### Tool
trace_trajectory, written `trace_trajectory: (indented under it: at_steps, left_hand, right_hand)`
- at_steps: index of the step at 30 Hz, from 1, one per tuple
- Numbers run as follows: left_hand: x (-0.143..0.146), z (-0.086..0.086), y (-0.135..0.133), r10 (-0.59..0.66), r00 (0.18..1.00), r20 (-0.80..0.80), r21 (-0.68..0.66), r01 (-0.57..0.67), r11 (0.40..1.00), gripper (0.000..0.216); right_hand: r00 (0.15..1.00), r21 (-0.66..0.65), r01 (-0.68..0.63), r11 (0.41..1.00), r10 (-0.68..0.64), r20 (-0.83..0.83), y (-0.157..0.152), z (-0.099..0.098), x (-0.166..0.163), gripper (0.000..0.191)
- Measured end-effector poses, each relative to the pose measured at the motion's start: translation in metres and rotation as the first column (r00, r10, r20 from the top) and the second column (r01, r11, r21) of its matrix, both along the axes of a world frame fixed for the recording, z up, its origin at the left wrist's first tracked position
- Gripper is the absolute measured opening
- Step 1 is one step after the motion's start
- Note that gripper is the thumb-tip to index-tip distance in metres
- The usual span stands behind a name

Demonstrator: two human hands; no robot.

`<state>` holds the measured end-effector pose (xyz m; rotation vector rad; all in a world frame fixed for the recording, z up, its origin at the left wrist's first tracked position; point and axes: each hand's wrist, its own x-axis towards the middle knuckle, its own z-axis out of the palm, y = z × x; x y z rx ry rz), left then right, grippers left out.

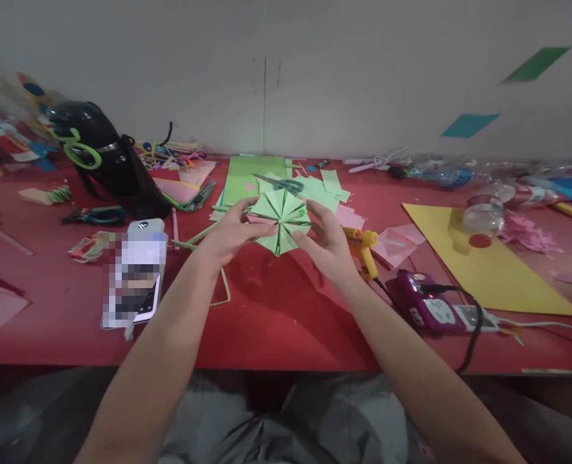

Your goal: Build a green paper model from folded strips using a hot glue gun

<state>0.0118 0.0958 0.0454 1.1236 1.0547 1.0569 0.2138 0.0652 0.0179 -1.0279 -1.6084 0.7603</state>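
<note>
A folded paper flower (280,219) in light green, with a bit of pink at its left side, is held over the red table. My left hand (235,233) grips its left edge, the thumb lying across the front toward the centre. On the right edge, my right hand (327,241) closes round the folds with thumb and fingers. Just behind the flower, scissors (290,185) lie on green paper sheets (251,177). A yellow glue gun (363,248) rests close to the right of my right hand.
A phone (140,277) on a stand is by my left forearm. Behind it stand a black figure (106,158) and pliers (95,215). At right are a purple power socket (425,303) with cables, yellow card (489,264) and a plastic bottle (483,216). Pink paper scraps (396,245) lie about.
</note>
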Motion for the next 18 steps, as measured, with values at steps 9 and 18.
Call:
trace_trajectory:
  at_steps: [9,18]
  left_hand:
    - [-0.001,-0.007,0.002,-0.038,0.999,0.014,0.021,0.038,0.999,0.088]
    - [-0.009,0.012,-0.004,0.068,0.988,-0.142,0.434,0.000,0.901,0.076]
  right_hand:
    - [0.995,-0.101,-0.001,0.995,-0.010,-0.102,0.001,0.002,-0.004,0.059]
    - [0.990,-0.036,0.140,0.990,-0.141,-0.032,-0.002,0.005,-0.005,0.055]
